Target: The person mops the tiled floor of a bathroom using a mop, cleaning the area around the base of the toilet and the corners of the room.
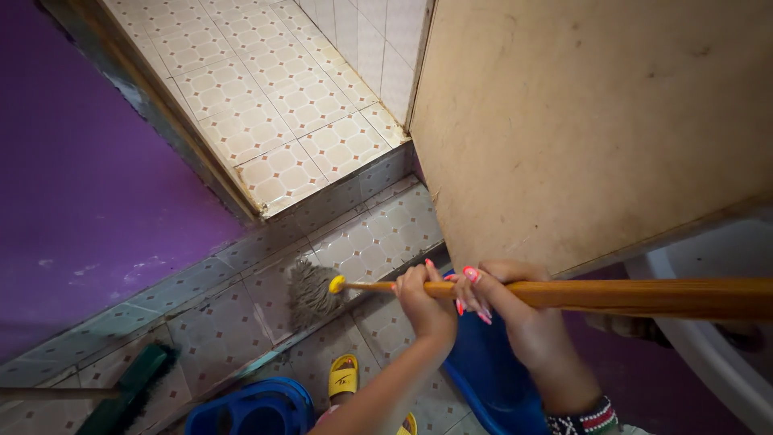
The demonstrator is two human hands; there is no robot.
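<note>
Gripping a wooden mop handle, 2 hands are seen from above at the lower middle of the view. The left hand is closed around the handle nearer its yellow end cap; the right hand is closed around it just beside, fingers curled over the top. A beaded wristband is worn on the right wrist. The handle runs from the right edge of the view toward the mop head, whose grey strands are pressed onto the tiled floor at the foot of a tiled step.

Beyond the step, a lighter tiled floor is seen, bordered by a purple wall on the left and a tan door on the right. 2 blue buckets are noted: 1 at the bottom edge, another under the forearms. 1 yellow sandal is worn on a foot between them. A green brush lies at the lower left. A white basin is partly visible at the right edge.
</note>
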